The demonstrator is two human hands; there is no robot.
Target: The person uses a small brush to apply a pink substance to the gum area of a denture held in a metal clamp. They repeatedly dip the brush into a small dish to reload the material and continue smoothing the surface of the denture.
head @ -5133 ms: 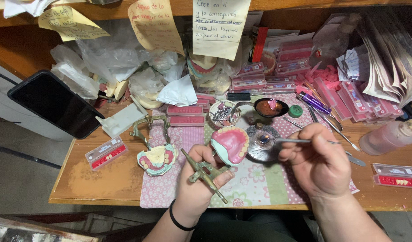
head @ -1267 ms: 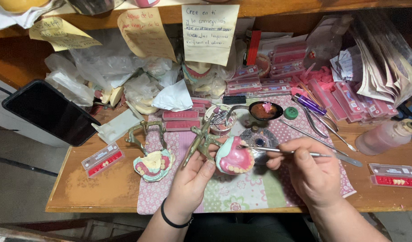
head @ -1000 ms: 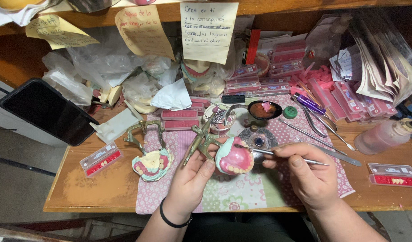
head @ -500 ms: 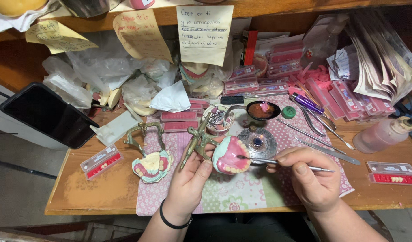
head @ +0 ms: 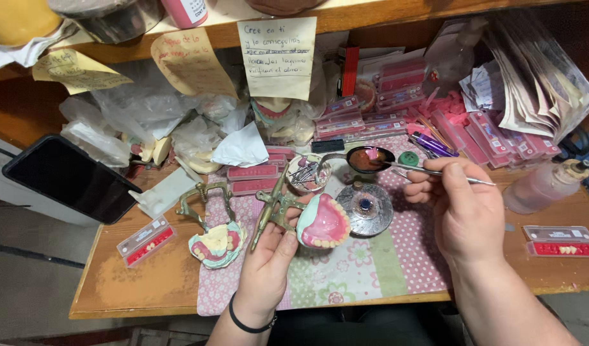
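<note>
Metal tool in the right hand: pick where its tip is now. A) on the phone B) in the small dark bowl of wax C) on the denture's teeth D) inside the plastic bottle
B: the right hand holds the tool with its tip reaching the bowl, away from the denture held in the left hand.

Even, fairly bright light falls from above onto the surface (head: 147, 282), throwing soft shadows under the shelf at its back edge, while the picture stays sharp centrally and bends slightly toward its corners.
</note>
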